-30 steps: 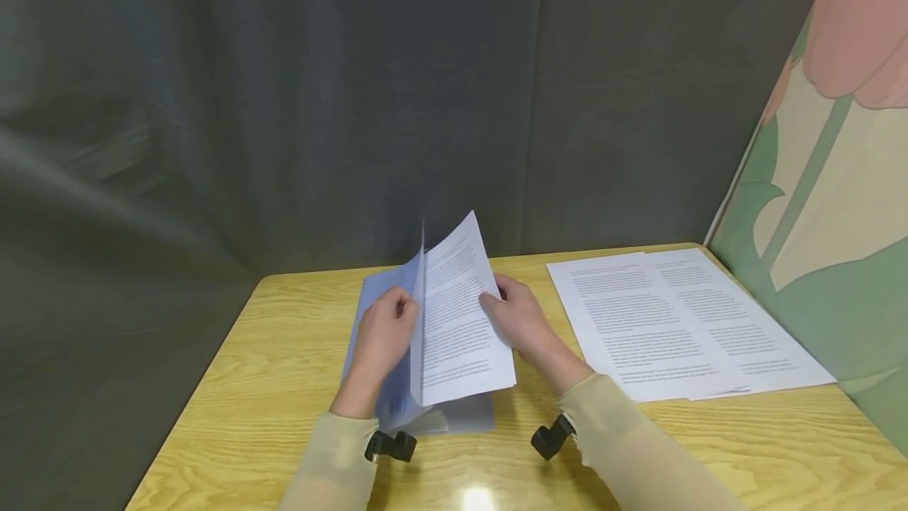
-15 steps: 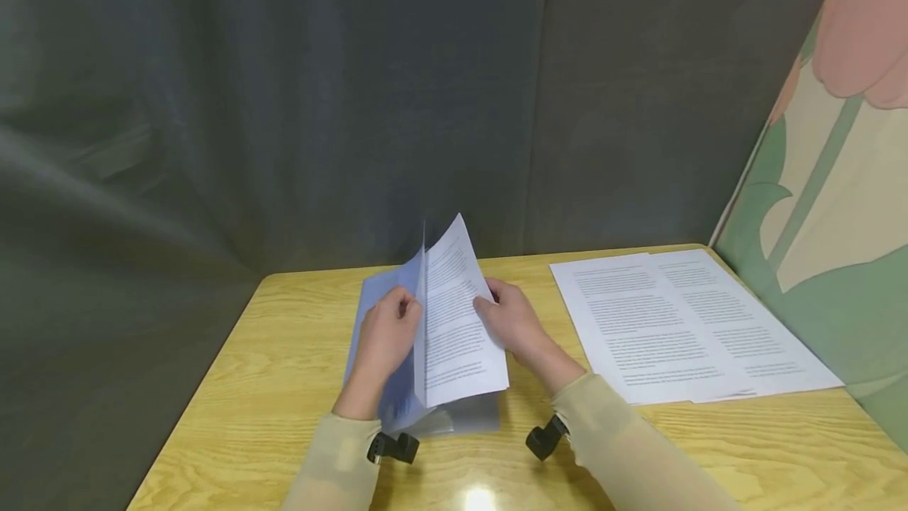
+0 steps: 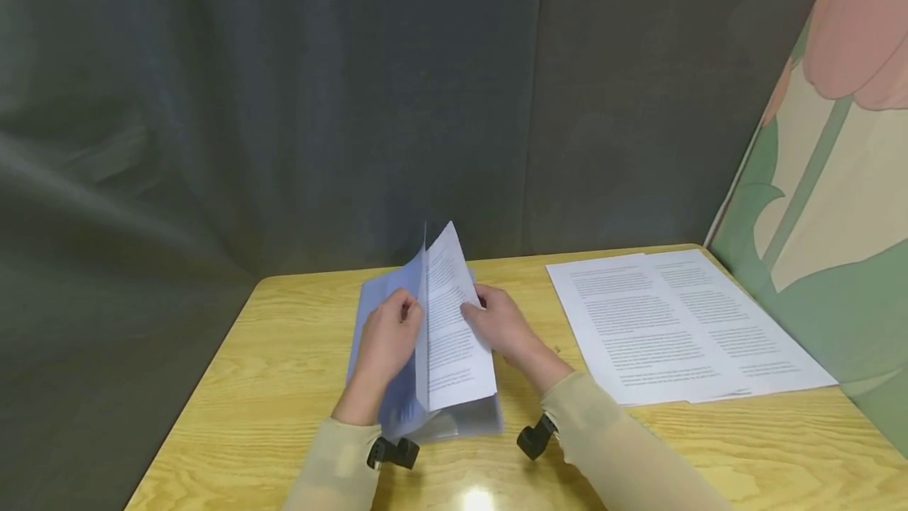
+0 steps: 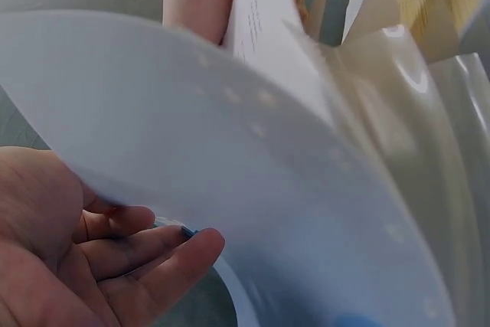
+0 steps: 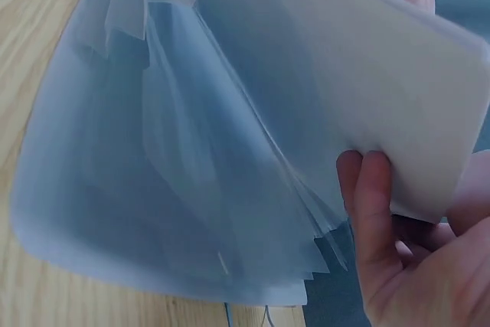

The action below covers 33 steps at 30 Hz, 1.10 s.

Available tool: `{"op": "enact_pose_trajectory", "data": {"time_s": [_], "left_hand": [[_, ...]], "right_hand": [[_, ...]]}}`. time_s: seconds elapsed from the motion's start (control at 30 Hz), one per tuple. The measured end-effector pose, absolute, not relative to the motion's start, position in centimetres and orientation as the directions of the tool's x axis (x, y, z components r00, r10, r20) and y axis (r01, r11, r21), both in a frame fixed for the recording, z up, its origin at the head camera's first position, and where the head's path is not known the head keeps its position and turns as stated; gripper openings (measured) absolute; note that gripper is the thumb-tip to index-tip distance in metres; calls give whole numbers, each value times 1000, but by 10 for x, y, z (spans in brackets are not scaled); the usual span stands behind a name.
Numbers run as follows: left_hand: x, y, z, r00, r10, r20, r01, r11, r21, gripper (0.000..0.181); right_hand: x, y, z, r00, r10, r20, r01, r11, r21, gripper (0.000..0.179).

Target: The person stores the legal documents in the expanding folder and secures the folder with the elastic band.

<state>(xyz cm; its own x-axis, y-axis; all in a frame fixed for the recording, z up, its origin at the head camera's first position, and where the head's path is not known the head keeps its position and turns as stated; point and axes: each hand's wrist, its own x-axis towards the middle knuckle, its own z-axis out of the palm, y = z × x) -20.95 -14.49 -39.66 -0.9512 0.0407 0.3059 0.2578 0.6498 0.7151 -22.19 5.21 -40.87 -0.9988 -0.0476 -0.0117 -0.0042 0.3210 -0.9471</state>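
Note:
A translucent blue display folder lies opened on the table with its cover and front leaves raised. My left hand pinches the raised blue cover near its edge, fingers bent in the left wrist view. Printed sheets stand tilted against the raised leaf, their left part behind it. My right hand grips their right edge, thumb on the printed side. In the right wrist view, two fingertips press the sheets' back, beside several loose clear pockets.
Two overlapping printed pages lie at the right of the wooden table. A dark curtain hangs behind the table, and a flower-patterned panel stands along the right side.
My right hand has moved left with the printed sheets, and less of their width shows beside the raised leaf. The left hand stays nearly in place at the cover.

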Motion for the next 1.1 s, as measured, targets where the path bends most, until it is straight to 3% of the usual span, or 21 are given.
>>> {"op": "enact_pose_trajectory", "data": {"time_s": [0.27, 0.53, 0.7, 1.1], "left_hand": [[-209, -148, -399, -949, 48, 313, 270, 641, 719, 13], [-207, -145, -397, -945, 59, 321, 279, 657, 701, 13], [-207, -143, -394, -944, 64, 323, 282, 661, 695, 11], [-205, -137, -395, -945, 92, 315, 297, 645, 704, 10]], "right_hand": [[-221, 56, -408, -999, 42, 7, 6, 298, -955, 46], [-224, 52, -407, -994, 13, 110, -89, 489, -868, 41], [-227, 53, -408, -982, 5, 190, -157, 540, -827, 37], [-230, 55, -413, -999, -46, 24, -41, 417, -908, 33]]}}
